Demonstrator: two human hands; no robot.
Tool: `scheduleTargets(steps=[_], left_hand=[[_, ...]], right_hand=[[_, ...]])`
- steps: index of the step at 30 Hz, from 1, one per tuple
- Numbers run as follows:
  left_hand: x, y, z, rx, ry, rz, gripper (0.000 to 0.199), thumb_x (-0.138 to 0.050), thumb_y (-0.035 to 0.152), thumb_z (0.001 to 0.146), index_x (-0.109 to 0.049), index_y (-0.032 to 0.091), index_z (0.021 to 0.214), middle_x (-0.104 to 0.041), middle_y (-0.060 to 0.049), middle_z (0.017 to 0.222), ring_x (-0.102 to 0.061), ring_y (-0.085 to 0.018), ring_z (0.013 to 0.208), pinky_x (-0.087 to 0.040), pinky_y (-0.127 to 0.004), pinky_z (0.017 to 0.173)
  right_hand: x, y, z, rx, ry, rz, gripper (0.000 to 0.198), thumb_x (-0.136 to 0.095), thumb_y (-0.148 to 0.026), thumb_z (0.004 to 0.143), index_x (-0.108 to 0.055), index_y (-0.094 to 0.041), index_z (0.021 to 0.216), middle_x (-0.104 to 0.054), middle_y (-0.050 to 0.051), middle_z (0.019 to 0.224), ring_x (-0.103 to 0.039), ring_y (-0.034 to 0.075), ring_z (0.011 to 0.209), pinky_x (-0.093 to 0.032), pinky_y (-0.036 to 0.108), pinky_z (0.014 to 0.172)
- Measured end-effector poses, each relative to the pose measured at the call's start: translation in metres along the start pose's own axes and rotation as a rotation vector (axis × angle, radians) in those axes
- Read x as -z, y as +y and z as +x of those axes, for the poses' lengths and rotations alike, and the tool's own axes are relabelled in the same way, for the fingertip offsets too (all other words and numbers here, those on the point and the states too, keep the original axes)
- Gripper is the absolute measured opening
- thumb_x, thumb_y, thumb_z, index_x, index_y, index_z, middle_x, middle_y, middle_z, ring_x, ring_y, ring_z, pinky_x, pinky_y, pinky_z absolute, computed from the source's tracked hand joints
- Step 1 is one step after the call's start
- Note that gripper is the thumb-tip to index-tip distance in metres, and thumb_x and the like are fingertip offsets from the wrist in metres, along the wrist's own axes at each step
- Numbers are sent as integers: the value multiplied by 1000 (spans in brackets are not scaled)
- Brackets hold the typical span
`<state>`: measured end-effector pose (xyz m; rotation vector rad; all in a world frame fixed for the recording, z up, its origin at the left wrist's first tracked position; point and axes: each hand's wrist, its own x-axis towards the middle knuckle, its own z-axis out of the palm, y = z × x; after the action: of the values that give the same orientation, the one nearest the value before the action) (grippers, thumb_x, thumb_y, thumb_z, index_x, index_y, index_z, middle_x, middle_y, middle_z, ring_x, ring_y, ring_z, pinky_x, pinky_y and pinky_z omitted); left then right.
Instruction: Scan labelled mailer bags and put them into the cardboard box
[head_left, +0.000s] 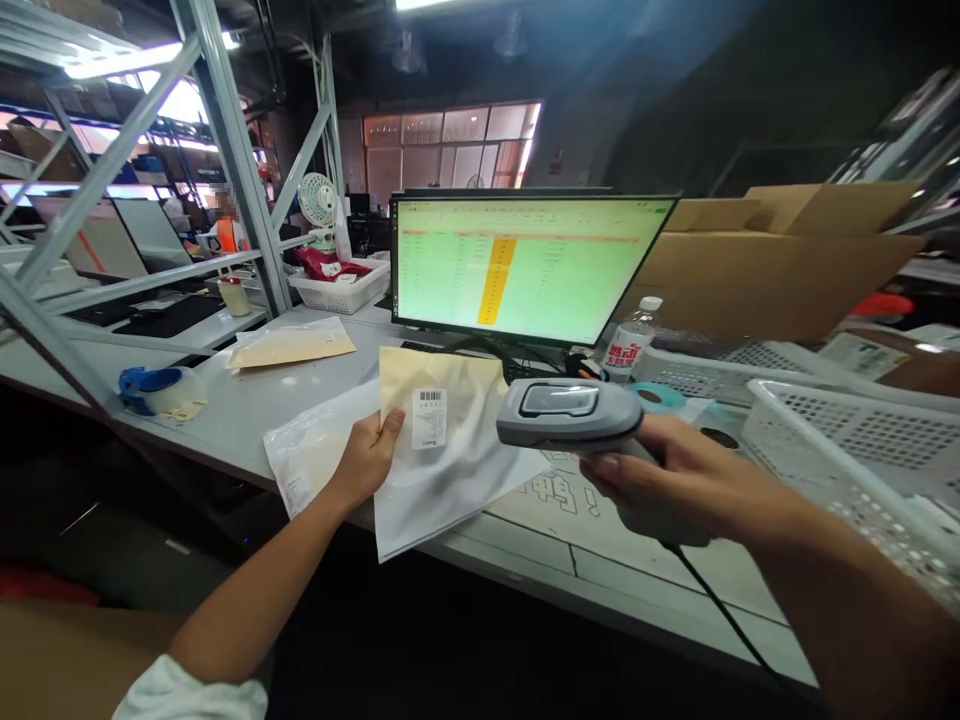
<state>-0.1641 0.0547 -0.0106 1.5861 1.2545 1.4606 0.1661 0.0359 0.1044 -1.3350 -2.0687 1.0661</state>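
Note:
My left hand (369,452) grips the left edge of a clear plastic bag (442,500), thumb on its front. Inside or behind the film are cream and white sheets, and a white barcode label (429,418) faces me. My right hand (660,475) is wrapped round the handle of a grey barcode scanner (570,412), its head pointing left toward the bag. A black cable (720,600) hangs from the scanner's handle. Behind my left wrist, another clear plastic bag (300,450) lies on the table (247,430).
A lit monitor (525,265) stands behind the bag, with a water bottle (630,340) beside it. White baskets (847,420) and a large cardboard box (750,270) occupy the right. To the left are a blue tape dispenser (154,388), a packet (292,345) and a metal frame (232,150).

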Motion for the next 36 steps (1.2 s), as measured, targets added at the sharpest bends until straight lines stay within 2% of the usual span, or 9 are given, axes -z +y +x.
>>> scheduleTargets(steps=[10,17,20,23,25,27,31,33,36], left_hand=[[1,-16,-31,203,-15,-162,61,-66,73,95,-77,17,115,-77,-12,115,-72,-35,103,-58,-42,89],[8,-23,-36,268,-18,-109,71,-64,82,88,-75,16,110,-77,-16,116,-72,-40,107,-57,-47,96],[21,-27,-41,291,-27,110,68,-52,80,93,-75,18,107,-77,-17,112,-72,-41,104,-57,-51,92],[45,-40,-52,242,175,468,60,-46,68,96,-73,20,119,-77,-16,115,-72,-40,106,-54,-53,97],[67,-55,-60,137,413,688,63,-46,65,94,-69,17,128,-70,-19,133,-63,-42,126,-45,-57,114],[89,-71,-66,177,582,755,74,-51,68,88,-64,11,133,-62,-25,144,-55,-46,137,-37,-61,122],[114,-94,-63,578,568,272,81,-71,65,74,-59,11,133,-73,-22,119,-71,-42,109,-58,-54,97],[118,-95,-56,618,484,33,71,-78,60,69,-65,13,120,-76,-16,103,-73,-35,92,-61,-43,81],[125,-82,-42,606,360,-96,60,-82,55,63,-68,15,106,-76,-11,90,-72,-31,77,-59,-37,67]], right_hand=[[-11,-6,14,11,-137,79,55,-78,-71,78,-59,-20,84,-54,-1,64,-49,11,55,-42,22,46],[-17,-3,24,16,-173,87,60,-77,-75,75,-61,-19,88,-56,0,68,-51,12,60,-44,24,50],[-23,3,30,26,-180,114,55,-78,-70,78,-61,-20,92,-56,0,70,-52,12,61,-45,24,52],[-39,20,40,20,-209,151,53,-76,-69,81,-59,-21,95,-58,0,74,-54,13,64,-47,25,55],[-55,35,48,3,-235,168,56,-72,-73,82,-57,-21,95,-60,1,77,-57,15,67,-49,26,58],[-71,51,56,-7,-263,174,57,-68,-77,83,-56,-21,93,-61,1,77,-58,16,68,-49,28,61],[-94,77,70,13,-298,147,58,-64,-79,84,-57,-21,86,-63,2,73,-60,18,71,-50,32,70],[-98,85,75,28,-298,124,60,-63,-80,84,-59,-20,88,-66,4,77,-62,21,76,-50,34,75],[-99,91,79,54,-274,90,62,-62,-81,85,-64,-19,93,-70,6,89,-64,24,87,-51,36,83]])
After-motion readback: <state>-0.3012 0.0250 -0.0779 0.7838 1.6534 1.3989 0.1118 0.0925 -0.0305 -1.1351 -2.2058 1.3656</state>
